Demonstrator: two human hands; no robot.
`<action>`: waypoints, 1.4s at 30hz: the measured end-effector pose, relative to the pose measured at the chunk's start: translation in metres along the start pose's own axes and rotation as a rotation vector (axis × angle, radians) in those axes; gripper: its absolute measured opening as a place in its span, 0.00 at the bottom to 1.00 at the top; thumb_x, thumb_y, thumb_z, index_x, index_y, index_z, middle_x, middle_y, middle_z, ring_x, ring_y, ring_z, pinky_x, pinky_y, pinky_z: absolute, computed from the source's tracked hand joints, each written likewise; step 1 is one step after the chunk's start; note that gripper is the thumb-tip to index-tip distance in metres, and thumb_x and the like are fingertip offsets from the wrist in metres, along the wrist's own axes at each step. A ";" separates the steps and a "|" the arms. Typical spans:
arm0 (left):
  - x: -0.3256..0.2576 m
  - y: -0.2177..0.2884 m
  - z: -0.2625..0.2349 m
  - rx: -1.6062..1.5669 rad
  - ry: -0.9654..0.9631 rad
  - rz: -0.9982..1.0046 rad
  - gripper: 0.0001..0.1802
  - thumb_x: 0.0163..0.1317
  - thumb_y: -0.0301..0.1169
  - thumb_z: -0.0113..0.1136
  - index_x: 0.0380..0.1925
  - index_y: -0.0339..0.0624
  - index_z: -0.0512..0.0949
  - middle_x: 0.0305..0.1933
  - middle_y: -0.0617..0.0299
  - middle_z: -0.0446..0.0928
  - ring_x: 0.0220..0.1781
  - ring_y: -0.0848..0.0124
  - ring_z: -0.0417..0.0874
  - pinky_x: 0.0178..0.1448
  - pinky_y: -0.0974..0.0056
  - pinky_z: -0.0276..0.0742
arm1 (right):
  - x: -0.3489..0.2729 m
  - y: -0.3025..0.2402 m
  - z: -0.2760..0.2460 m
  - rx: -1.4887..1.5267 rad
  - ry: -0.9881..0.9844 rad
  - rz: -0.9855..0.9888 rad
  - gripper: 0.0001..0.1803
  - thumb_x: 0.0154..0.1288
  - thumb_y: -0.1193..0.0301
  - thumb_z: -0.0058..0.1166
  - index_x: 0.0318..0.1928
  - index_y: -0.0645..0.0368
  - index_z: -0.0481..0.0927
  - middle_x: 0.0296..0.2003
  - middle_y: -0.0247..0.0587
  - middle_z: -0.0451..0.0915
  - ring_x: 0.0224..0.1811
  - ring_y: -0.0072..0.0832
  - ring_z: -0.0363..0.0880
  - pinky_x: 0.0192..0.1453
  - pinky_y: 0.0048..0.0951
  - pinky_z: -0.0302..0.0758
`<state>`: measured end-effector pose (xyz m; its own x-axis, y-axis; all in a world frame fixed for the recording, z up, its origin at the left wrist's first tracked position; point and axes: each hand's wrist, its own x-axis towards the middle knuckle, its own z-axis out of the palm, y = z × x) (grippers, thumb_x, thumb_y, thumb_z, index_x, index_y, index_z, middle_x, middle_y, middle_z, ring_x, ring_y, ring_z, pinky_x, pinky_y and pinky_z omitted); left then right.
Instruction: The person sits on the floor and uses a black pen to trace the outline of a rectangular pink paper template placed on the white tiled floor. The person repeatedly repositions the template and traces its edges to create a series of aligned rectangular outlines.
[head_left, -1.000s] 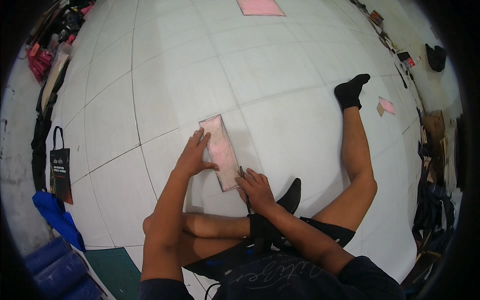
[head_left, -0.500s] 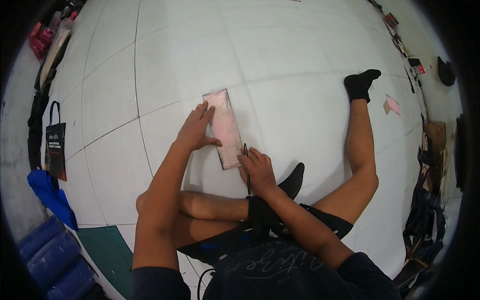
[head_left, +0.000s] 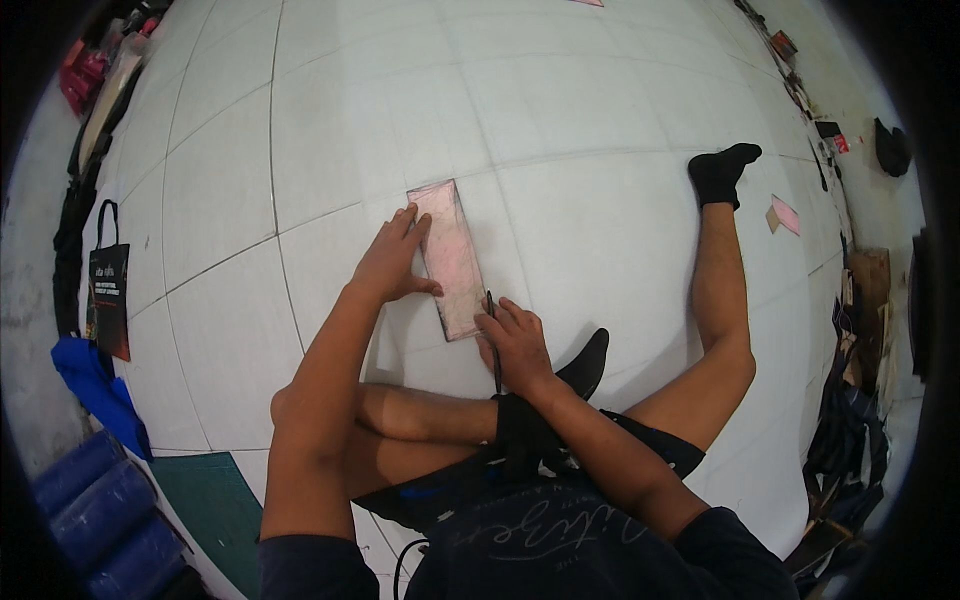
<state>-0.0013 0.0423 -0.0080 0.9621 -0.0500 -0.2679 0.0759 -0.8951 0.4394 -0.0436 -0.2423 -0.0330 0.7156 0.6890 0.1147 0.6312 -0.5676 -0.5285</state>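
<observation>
A long pink rectangular piece (head_left: 452, 255) with dark edges lies on white sheeting over the floor in front of me. My left hand (head_left: 393, 258) presses on its left side, fingers spread, the thumb near its lower half and the fingertips near its upper left corner. At the lower right corner of the piece, my right hand (head_left: 517, 345) grips a slim black pen (head_left: 497, 370), held nearly upright. The pen's lower tip is hard to make out from here.
My legs are on the floor around the work, one stretched to the right with a black sock (head_left: 715, 178). A small pink and brown scrap (head_left: 785, 215) lies beyond it. At left are a black bag (head_left: 109, 290), blue rolls (head_left: 105, 510) and a green mat (head_left: 210, 500).
Both hands and the pink piece stay nearly in place. The whole view has shifted very slightly.
</observation>
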 end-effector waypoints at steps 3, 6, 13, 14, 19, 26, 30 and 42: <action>0.001 0.000 -0.002 -0.012 -0.011 -0.003 0.68 0.36 0.51 0.88 0.78 0.45 0.62 0.84 0.43 0.52 0.85 0.45 0.54 0.85 0.49 0.59 | 0.000 -0.001 0.000 -0.010 0.024 -0.019 0.23 0.62 0.72 0.64 0.59 0.55 0.79 0.57 0.48 0.79 0.69 0.50 0.71 0.69 0.53 0.66; 0.002 0.005 -0.006 0.030 -0.057 -0.022 0.67 0.36 0.50 0.88 0.79 0.50 0.62 0.85 0.43 0.50 0.85 0.45 0.54 0.85 0.49 0.59 | 0.001 -0.002 -0.001 -0.005 0.023 -0.013 0.23 0.63 0.71 0.64 0.59 0.55 0.79 0.58 0.48 0.79 0.69 0.50 0.71 0.68 0.54 0.67; 0.020 0.052 -0.015 0.323 -0.214 -0.106 0.74 0.33 0.56 0.89 0.78 0.39 0.56 0.86 0.40 0.45 0.86 0.46 0.51 0.86 0.52 0.57 | 0.000 0.000 0.000 0.023 0.011 0.006 0.24 0.62 0.72 0.64 0.60 0.55 0.79 0.61 0.50 0.79 0.69 0.51 0.71 0.69 0.53 0.66; 0.024 0.058 -0.015 0.307 -0.253 -0.126 0.75 0.33 0.56 0.89 0.78 0.35 0.56 0.86 0.39 0.44 0.86 0.45 0.50 0.86 0.52 0.57 | 0.000 -0.001 -0.001 0.026 0.021 -0.004 0.24 0.62 0.72 0.65 0.60 0.55 0.79 0.61 0.50 0.79 0.69 0.52 0.71 0.69 0.53 0.66; 0.030 0.061 -0.006 0.269 -0.306 -0.183 0.78 0.33 0.56 0.89 0.76 0.28 0.52 0.85 0.32 0.43 0.86 0.43 0.50 0.84 0.54 0.61 | 0.008 -0.003 -0.012 0.188 -0.044 0.071 0.24 0.64 0.75 0.61 0.61 0.58 0.77 0.56 0.53 0.80 0.61 0.51 0.77 0.63 0.49 0.72; 0.037 0.069 -0.002 0.257 -0.282 -0.205 0.84 0.30 0.51 0.92 0.79 0.29 0.44 0.85 0.33 0.43 0.86 0.41 0.49 0.85 0.53 0.60 | 0.098 0.035 -0.022 0.382 0.349 0.068 0.20 0.77 0.72 0.51 0.65 0.60 0.76 0.42 0.55 0.83 0.47 0.51 0.83 0.55 0.44 0.79; 0.036 0.069 -0.004 0.258 -0.274 -0.208 0.84 0.29 0.50 0.92 0.79 0.29 0.45 0.84 0.32 0.43 0.86 0.40 0.49 0.85 0.53 0.59 | 0.167 0.047 -0.028 0.545 0.126 0.286 0.19 0.79 0.65 0.51 0.61 0.63 0.80 0.46 0.56 0.86 0.51 0.52 0.84 0.57 0.43 0.80; 0.034 0.065 0.002 0.284 -0.246 -0.164 0.82 0.30 0.53 0.91 0.79 0.30 0.47 0.83 0.30 0.45 0.85 0.39 0.51 0.85 0.54 0.60 | 0.214 0.066 -0.009 0.235 0.093 0.090 0.17 0.78 0.64 0.54 0.56 0.64 0.84 0.52 0.54 0.86 0.53 0.50 0.85 0.59 0.42 0.80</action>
<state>0.0362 -0.0182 0.0097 0.8493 0.0300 -0.5270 0.1148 -0.9850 0.1290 0.1540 -0.1367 -0.0354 0.7969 0.5901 0.1296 0.4849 -0.4968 -0.7197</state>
